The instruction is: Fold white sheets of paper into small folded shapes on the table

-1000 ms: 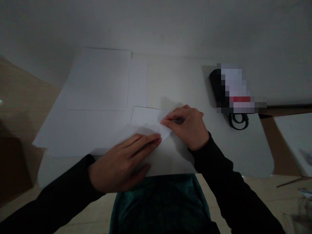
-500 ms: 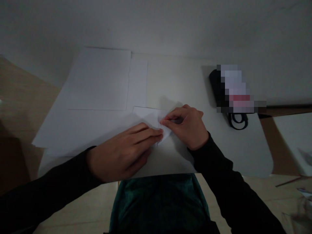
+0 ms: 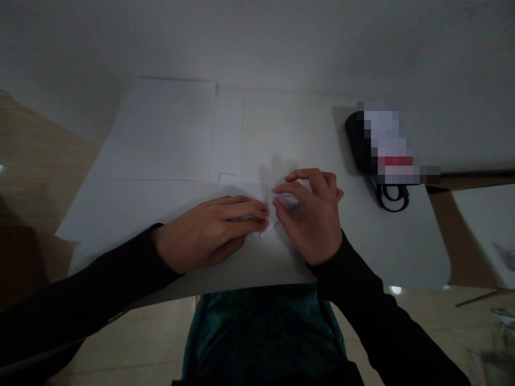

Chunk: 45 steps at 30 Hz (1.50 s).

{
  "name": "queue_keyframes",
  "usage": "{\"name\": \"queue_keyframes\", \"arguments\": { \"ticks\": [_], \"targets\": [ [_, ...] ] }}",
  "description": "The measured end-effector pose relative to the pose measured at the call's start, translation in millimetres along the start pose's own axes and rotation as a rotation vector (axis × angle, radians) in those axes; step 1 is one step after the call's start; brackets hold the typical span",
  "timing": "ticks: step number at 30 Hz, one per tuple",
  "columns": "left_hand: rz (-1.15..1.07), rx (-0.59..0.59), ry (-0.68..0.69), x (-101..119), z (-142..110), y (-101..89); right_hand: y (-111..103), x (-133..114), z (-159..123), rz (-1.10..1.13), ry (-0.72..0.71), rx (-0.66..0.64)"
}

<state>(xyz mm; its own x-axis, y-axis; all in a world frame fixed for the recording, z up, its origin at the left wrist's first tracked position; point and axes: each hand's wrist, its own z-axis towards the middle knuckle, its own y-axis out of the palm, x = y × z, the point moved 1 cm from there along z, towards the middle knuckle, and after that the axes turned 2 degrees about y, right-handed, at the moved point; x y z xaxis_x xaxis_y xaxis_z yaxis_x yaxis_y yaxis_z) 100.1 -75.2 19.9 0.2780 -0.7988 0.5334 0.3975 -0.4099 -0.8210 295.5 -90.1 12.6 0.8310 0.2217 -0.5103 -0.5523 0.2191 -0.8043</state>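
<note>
A small piece of folded white paper (image 3: 243,184) lies on the table, partly hidden by my hands. My left hand (image 3: 213,230) comes in from the left, its fingers close together and their tips pressing the paper down near its middle. At the right end of the paper is my right hand (image 3: 316,217). Its thumb and forefinger stand a little apart, the other fingers are spread and bent, and a pale part of the paper shows between them. Whether the right fingertips touch the paper I cannot tell.
Larger white sheets (image 3: 169,128) overlap on the left side of the white table (image 3: 289,120). A black case (image 3: 356,142) with a strap loop, partly pixelated, lies at the right. A wall rises behind the table. Another white surface (image 3: 483,225) stands further right.
My right thumb and forefinger have parted from a pinch, and the right fingers have spread. My left hand has shifted slightly up, with its fingertips still on the paper.
</note>
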Motion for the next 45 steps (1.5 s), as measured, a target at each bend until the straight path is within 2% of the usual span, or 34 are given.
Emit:
{"name": "queue_keyframes", "arguments": {
  "ticks": [1, 3, 5, 7, 11, 19, 25, 34, 39, 45],
  "targets": [
    [-0.004, 0.001, 0.007, -1, 0, 0.1, -3, 0, -8, 0.011, -0.080, 0.008],
    [-0.014, 0.004, 0.021, -1, 0, 0.3, -7, -1, -25, 0.047, -0.293, -0.061],
    [-0.019, 0.016, 0.026, -2, 0, 0.5, -10, 0, -38, 0.038, -0.416, -0.101],
    [-0.015, 0.017, 0.019, -2, 0, 0.6, -11, 2, -45, 0.021, -0.476, -0.158],
    [-0.005, 0.010, 0.009, -2, 0, 0.4, -10, 4, -46, 0.028, -0.486, -0.215],
    [-0.124, 0.043, -0.033, -4, 0, -3.1, -10, 3, -41, 0.050, -0.516, -0.158],
    [-0.148, 0.036, -0.071, -3, 0, -4.1, -7, 3, -41, 0.052, -0.514, -0.164],
    [-0.113, 0.066, -0.033, -5, -1, -0.6, -5, 13, -37, 0.107, -0.667, -0.194],
    [-0.125, 0.075, -0.032, -4, -1, -0.5, -6, 16, -36, 0.094, -0.796, -0.266],
    [-0.123, 0.079, -0.007, -5, -3, 1.4, -4, 9, -36, 0.151, -0.752, -0.238]
  ]
}}
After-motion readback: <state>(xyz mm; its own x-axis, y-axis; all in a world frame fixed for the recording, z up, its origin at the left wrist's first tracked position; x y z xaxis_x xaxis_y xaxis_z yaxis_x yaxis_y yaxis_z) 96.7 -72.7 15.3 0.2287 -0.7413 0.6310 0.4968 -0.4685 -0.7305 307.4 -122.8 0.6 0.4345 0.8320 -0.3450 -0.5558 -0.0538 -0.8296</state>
